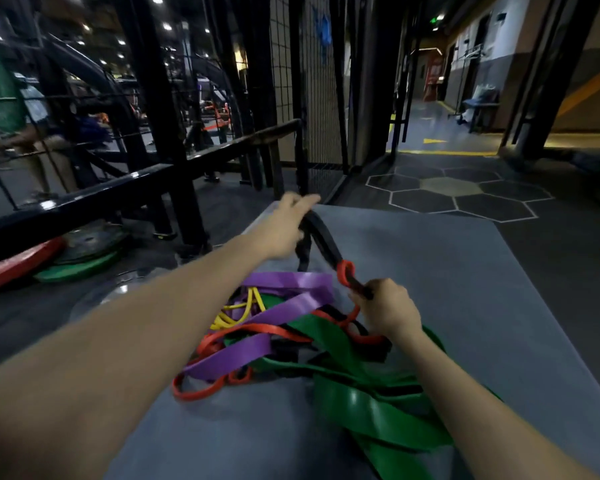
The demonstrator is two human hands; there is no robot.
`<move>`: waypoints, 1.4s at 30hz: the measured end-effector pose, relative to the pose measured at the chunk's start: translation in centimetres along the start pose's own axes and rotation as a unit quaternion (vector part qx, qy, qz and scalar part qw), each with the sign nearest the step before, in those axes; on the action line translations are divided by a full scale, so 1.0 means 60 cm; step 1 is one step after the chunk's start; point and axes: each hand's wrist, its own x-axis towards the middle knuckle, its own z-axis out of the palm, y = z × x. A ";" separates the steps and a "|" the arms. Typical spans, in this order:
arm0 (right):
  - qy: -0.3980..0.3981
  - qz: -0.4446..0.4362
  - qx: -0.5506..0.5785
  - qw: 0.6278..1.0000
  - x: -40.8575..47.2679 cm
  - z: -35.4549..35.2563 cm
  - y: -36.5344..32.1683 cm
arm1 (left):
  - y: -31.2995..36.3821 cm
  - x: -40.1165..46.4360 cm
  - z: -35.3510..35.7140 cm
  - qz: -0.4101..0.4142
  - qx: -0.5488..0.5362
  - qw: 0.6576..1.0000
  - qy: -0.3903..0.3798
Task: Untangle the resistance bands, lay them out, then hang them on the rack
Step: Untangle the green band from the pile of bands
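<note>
L arm stretched fwd, its grip (288,226) blurred w/ fingers extended; R grip (387,308) curled tight.
</note>
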 end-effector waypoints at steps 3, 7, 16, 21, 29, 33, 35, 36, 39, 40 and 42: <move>-0.030 0.035 -0.047 0.998 -0.004 0.004 0.017 | -0.004 -0.057 0.054 -0.038 -0.010 0.997 -0.061; 0.086 -0.079 -0.182 0.976 -0.035 0.003 0.005 | -0.012 -0.150 0.081 -0.034 -0.035 0.993 -0.111; -0.112 -0.166 -0.247 0.948 -0.070 0.094 -0.039 | -0.051 -0.210 0.101 -0.127 0.052 0.985 -0.108; -0.025 -0.180 -0.195 0.964 -0.062 0.091 -0.042 | -0.068 -0.209 0.083 -0.234 -0.099 0.967 0.008; 0.186 -0.307 0.088 0.929 -0.058 0.035 -0.086 | -0.097 -0.204 0.030 -0.350 -0.135 0.919 0.121; 0.213 -0.301 0.186 0.911 -0.072 -0.001 -0.112 | -0.100 -0.220 0.012 -0.399 -0.058 0.912 0.073; 0.212 -0.287 0.192 0.914 -0.078 -0.011 -0.116 | -0.096 -0.234 0.005 -0.409 -0.004 0.911 0.057; 0.210 -0.281 0.191 0.917 -0.080 -0.014 -0.116 | -0.090 -0.238 0.006 -0.371 0.017 0.926 0.074; 0.204 -0.273 0.203 0.918 -0.091 -0.010 -0.115 | -0.053 -0.238 0.023 -0.140 -0.077 0.983 0.093; 0.201 -0.275 0.209 0.917 -0.094 -0.010 -0.116 | -0.042 -0.233 0.032 -0.095 -0.130 0.985 0.055; 0.199 -0.282 0.220 0.912 -0.098 -0.016 -0.117 | -0.034 -0.217 0.050 -0.082 -0.178 0.981 -0.012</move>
